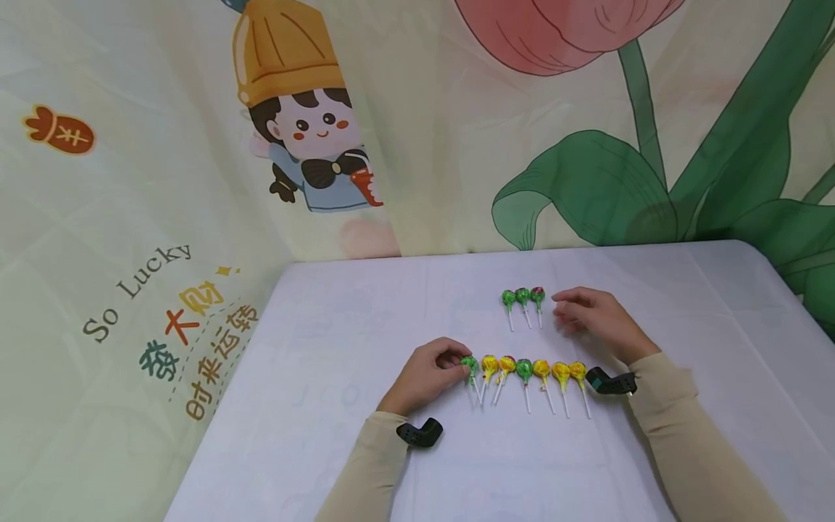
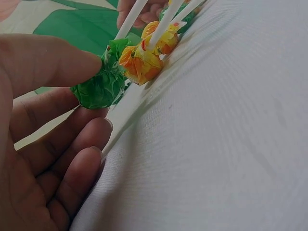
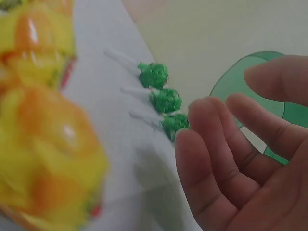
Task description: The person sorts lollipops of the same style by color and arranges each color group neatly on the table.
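Observation:
At the left end of the near row, my left hand pinches a green lollipop by its wrapped head, between thumb and fingers. Right beside it is a yellow lollipop, with more yellow ones and a green lollipop further along, sticks toward me. Behind this row lie three green lollipops side by side. My right hand hovers just right of them, fingers loosely bent and holding nothing. In the right wrist view, its fingertips partly overlap the nearest green head.
A white cloth covers the table. Behind it hangs a printed backdrop with a cartoon figure and green leaves. Black wrist devices sit on both forearms. Large blurred yellow lollipops fill the left of the right wrist view.

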A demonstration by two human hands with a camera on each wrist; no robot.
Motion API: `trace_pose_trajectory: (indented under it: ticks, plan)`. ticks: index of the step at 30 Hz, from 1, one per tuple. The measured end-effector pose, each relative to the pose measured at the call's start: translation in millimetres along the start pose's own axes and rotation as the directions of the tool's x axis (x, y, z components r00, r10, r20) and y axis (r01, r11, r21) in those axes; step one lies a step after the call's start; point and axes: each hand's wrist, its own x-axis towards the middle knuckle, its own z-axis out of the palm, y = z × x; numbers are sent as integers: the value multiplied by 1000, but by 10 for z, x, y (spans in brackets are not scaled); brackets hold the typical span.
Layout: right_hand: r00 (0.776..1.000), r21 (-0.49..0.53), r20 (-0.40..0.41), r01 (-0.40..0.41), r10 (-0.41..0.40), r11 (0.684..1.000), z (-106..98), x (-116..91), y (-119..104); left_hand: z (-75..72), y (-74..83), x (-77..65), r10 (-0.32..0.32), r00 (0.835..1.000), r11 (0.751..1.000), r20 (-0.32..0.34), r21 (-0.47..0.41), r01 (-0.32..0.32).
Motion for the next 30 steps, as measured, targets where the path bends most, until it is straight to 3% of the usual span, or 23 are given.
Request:
trace_pose_trajectory:
  ticks: [18,30]
  plan:
    - [997,-64,54,51,-47,997,168,-195,3,6,-32,23,17,1000,1000,-18,-6,-17]
    - [995,-186,75,79,-66,979,302,-281,39,15,-68,51,30,994,999,-106,-17,-32]
